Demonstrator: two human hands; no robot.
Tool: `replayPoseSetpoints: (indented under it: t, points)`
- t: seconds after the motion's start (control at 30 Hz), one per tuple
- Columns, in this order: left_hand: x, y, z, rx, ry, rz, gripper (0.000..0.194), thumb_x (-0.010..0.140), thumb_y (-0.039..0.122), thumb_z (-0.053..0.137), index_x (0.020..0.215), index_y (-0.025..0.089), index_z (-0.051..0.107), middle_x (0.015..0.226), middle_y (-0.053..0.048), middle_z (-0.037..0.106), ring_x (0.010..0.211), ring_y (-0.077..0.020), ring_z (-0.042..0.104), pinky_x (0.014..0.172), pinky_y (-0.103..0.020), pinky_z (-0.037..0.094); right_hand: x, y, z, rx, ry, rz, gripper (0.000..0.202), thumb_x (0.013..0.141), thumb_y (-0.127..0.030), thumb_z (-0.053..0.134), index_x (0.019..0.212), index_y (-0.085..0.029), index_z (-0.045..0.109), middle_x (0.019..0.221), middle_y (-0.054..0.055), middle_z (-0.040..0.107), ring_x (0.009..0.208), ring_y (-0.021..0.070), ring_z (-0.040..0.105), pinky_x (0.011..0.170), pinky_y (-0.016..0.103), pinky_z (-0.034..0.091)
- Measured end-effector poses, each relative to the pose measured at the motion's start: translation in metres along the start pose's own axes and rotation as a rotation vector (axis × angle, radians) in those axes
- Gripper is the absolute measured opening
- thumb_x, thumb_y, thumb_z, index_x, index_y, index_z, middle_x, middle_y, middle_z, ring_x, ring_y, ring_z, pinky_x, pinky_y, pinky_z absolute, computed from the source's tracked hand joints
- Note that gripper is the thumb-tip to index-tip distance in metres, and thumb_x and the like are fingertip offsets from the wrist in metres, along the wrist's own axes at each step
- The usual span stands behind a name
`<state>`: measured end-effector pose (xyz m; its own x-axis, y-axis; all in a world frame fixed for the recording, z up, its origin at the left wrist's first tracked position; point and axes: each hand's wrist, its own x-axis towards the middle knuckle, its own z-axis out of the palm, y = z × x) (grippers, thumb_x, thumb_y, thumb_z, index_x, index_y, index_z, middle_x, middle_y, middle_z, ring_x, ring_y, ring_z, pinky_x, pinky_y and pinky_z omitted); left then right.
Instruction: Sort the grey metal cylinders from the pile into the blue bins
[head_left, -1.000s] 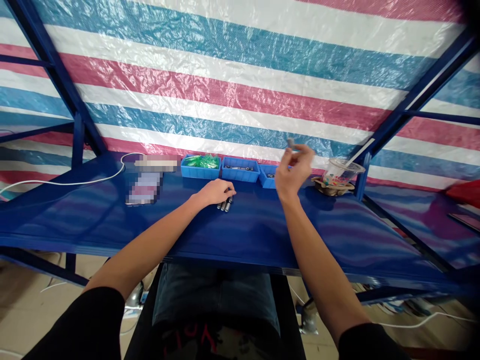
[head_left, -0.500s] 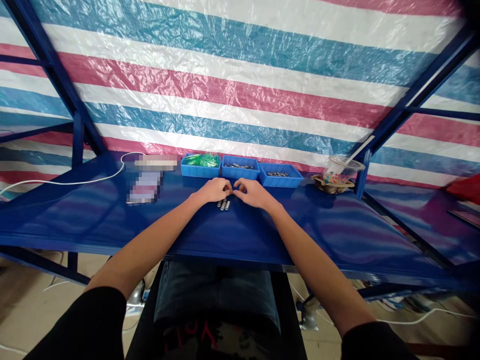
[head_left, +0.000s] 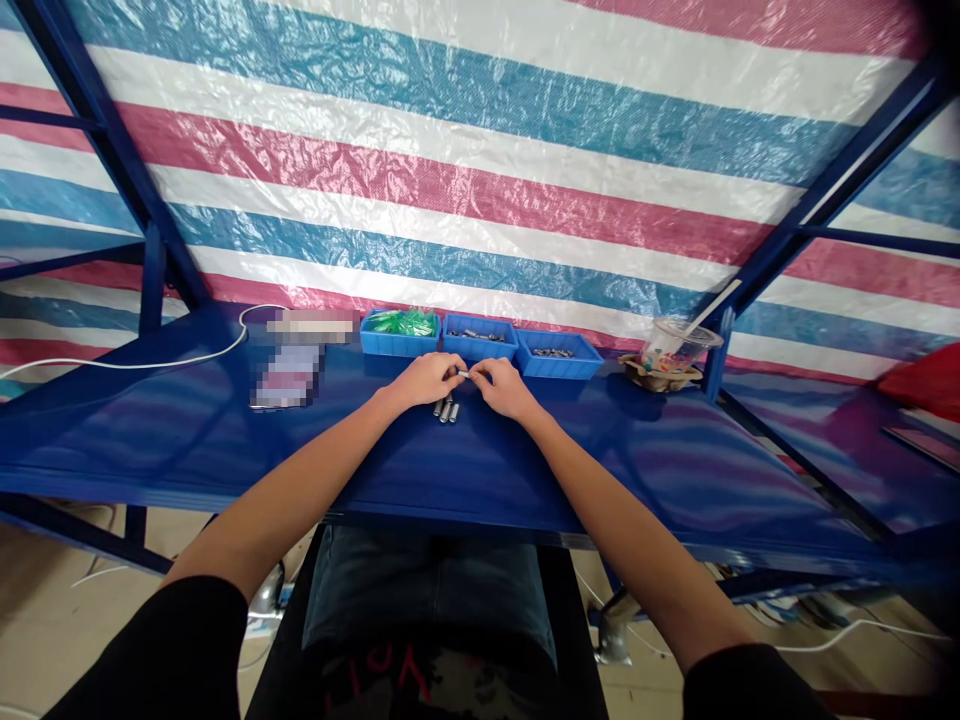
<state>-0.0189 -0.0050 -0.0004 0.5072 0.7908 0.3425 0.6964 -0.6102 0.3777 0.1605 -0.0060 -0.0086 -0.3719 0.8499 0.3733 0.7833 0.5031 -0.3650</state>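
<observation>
Over a blue table [head_left: 480,470], the left hand [head_left: 426,380] and right hand [head_left: 506,387] pinch a small pale rod [head_left: 463,374] between them, near loose metal cylinders [head_left: 447,412]. It looks light, stiff and probably slippery, best gripped by fingertips at each end.

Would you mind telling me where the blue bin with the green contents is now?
In the head view, the blue bin with green contents stands left of centre at the back of the blue table, leftmost of three, beside the middle bin.
</observation>
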Motion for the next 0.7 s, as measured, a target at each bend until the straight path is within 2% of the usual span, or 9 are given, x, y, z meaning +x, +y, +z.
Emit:
replayPoseSetpoints:
  t: [0.2, 0.47, 0.7]
  points:
    - [0.0009, 0.0017, -0.0022, 0.002, 0.077, 0.040, 0.027, 0.092, 0.028, 0.039, 0.102, 0.020, 0.063, 0.097, -0.005, 0.069, 0.088, -0.0193, 0.062, 0.078, -0.028, 0.044, 0.0010, -0.0038, -0.0027, 0.079, 0.066, -0.022, 0.025, 0.091, -0.025, 0.041, 0.083, -0.019, 0.065, 0.083, 0.005, 0.067, 0.080, 0.0192, 0.052, 0.077, 0.031, 0.038]
    - [0.0007, 0.0055, -0.0033, -0.014, 0.087, 0.068, 0.028, 0.093, 0.030, 0.038, 0.095, 0.019, 0.064, 0.086, -0.004, 0.068, 0.079, -0.0178, 0.061, 0.071, -0.026, 0.044, 0.0016, -0.0034, -0.0042, 0.159, 0.114, -0.011, 0.029, 0.089, -0.024, 0.040, 0.070, -0.019, 0.061, 0.068, 0.004, 0.062, 0.073, 0.0183, 0.050, 0.072, 0.029, 0.037]
    - [0.0006, 0.0055, -0.0043, -0.024, 0.105, 0.076, 0.026, 0.094, 0.026, 0.036, 0.094, 0.017, 0.061, 0.077, -0.003, 0.065, 0.076, -0.0174, 0.060, 0.070, -0.027, 0.043, 0.0032, 0.0000, -0.0007, 0.309, 0.072, 0.050, 0.043, 0.092, -0.038, 0.034, 0.065, -0.016, 0.059, 0.060, 0.001, 0.059, 0.055, 0.0131, 0.051, 0.056, 0.025, 0.037]
